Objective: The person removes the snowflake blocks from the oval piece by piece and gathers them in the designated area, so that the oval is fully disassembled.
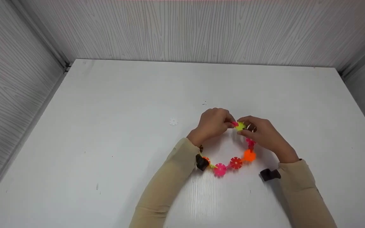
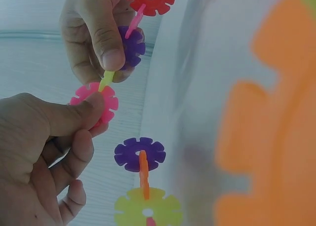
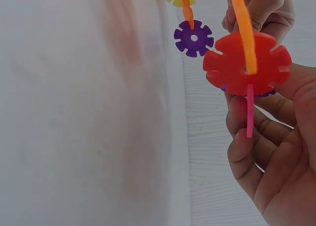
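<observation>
A chain of slotted plastic flower discs hangs from both hands in an open loop. My left hand pinches a pink disc between thumb and fingers. Between the hands a yellow disc, seen edge-on in the left wrist view, is slotted to the pink one. My right hand grips a purple disc beside it. Past that follow a pink disc and a red disc. At the chain's other end hangs a purple disc, apart from both hands, joined by an orange disc to a yellow disc.
One white flower disc lies on the white table, left of my hands. Grey wood-grain panels stand behind and at both sides. Dark wrist mounts sit at both sleeves.
</observation>
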`<state>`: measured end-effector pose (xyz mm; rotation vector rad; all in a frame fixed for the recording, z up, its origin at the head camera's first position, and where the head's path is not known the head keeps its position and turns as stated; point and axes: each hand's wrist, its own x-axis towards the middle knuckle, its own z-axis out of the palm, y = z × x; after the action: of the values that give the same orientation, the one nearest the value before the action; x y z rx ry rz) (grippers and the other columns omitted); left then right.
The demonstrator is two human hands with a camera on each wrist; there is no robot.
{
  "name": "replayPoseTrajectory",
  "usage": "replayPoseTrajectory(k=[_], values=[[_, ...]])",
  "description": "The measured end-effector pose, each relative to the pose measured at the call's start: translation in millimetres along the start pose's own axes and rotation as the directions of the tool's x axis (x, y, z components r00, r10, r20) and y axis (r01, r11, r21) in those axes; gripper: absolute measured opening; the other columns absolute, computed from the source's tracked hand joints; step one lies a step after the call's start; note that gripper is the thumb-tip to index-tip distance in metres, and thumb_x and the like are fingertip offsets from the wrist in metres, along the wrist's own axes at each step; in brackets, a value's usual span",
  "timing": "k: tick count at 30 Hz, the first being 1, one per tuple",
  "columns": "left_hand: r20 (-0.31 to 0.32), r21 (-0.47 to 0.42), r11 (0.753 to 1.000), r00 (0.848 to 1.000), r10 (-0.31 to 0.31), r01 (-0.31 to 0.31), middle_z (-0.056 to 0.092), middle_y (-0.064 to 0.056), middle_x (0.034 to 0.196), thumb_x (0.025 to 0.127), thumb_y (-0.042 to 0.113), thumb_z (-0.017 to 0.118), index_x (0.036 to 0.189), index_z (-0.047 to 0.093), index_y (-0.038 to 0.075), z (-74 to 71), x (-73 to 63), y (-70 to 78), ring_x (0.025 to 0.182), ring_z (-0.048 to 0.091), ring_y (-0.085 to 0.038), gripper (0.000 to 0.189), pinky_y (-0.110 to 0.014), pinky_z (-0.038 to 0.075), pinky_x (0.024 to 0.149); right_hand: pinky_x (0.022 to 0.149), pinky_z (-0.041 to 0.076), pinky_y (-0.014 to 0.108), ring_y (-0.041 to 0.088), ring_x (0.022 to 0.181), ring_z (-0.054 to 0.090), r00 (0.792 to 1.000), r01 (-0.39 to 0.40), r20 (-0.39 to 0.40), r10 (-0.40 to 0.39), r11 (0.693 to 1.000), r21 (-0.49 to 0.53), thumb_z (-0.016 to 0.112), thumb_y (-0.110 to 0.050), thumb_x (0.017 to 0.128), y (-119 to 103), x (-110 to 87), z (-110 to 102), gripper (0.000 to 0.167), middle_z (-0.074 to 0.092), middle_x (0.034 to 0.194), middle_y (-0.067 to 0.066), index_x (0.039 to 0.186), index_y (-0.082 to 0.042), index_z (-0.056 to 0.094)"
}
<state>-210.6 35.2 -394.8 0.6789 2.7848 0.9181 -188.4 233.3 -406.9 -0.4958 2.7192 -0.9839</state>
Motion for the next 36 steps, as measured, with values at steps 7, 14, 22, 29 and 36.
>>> replayPoseTrajectory(k=[7, 14, 22, 29, 36], values=[[0.005, 0.032, 0.999, 1.0, 0.019, -0.019, 0.068, 0.002, 0.094, 0.094, 0.019, 0.062, 0.107, 0.076, 0.017, -1.7, -0.5, -3.0, 0.082, 0.06, -0.015, 0.019, -0.026, 0.046, 0.081, 0.075, 0.049, 0.026, 0.024, 0.088, 0.058, 1.0, -0.012, -0.028, 0.012, 1.0, -0.024, 0.068, -0.017, 0.09, 1.7, -2.2, -3.5, 0.042, 0.063, 0.106, 0.012, 0.129, -0.008, 0.058], [0.032, -0.142, 0.989, 0.999, -0.032, 0.036, 0.069, 0.001, 0.096, 0.094, 0.021, 0.062, 0.104, 0.076, 0.018, -8.5, -6.7, -7.6, 0.08, 0.06, -0.013, 0.017, -0.021, 0.048, 0.072, 0.074, 0.05, 0.025, 0.024, 0.088, 0.058, 0.999, -0.021, -0.039, 0.02, 1.0, -0.019, 0.069, -0.019, 0.09, 2.3, -3.7, -6.4, 0.042, 0.062, 0.106, 0.013, 0.129, -0.009, 0.058], [0.038, -0.235, 0.971, 0.998, -0.039, 0.047, 0.07, -0.002, 0.087, 0.094, 0.026, 0.062, 0.113, 0.07, 0.018, -30.3, -23.0, -14.9, 0.071, 0.064, -0.016, 0.021, -0.021, 0.05, 0.065, 0.073, 0.05, 0.023, 0.024, 0.089, 0.058, 0.998, -0.057, -0.023, 0.056, 0.998, -0.004, 0.067, -0.019, 0.091, 5.1, -3.3, -5.2, 0.042, 0.061, 0.106, 0.012, 0.131, -0.01, 0.056], [0.033, -0.339, 0.938, 0.998, -0.061, 0.069, 0.073, -0.009, 0.088, 0.095, 0.021, 0.06, 0.123, 0.063, 0.016, -49.1, -38.3, -39.5, 0.074, 0.066, -0.034, 0.029, -0.024, 0.049, 0.063, 0.074, 0.049, 0.024, 0.024, 0.087, 0.058, 0.999, -0.023, -0.038, 0.024, 1.0, 0.004, 0.068, -0.017, 0.09, 7.2, -4.0, -3.9, 0.043, 0.061, 0.105, 0.013, 0.13, -0.009, 0.055], [-0.019, -0.404, 0.91, 0.993, -0.115, 0.097, 0.073, -0.016, 0.088, 0.094, 0.021, 0.063, 0.12, 0.064, 0.017, -65.9, -55.0, -70.7, 0.071, 0.063, -0.041, 0.027, -0.026, 0.046, 0.062, 0.074, 0.049, 0.025, 0.024, 0.087, 0.057, 0.999, -0.026, -0.039, 0.026, 1.0, -0.004, 0.068, -0.018, 0.09, 7.8, -5.3, -4.6, 0.044, 0.061, 0.105, 0.013, 0.131, -0.01, 0.055]])
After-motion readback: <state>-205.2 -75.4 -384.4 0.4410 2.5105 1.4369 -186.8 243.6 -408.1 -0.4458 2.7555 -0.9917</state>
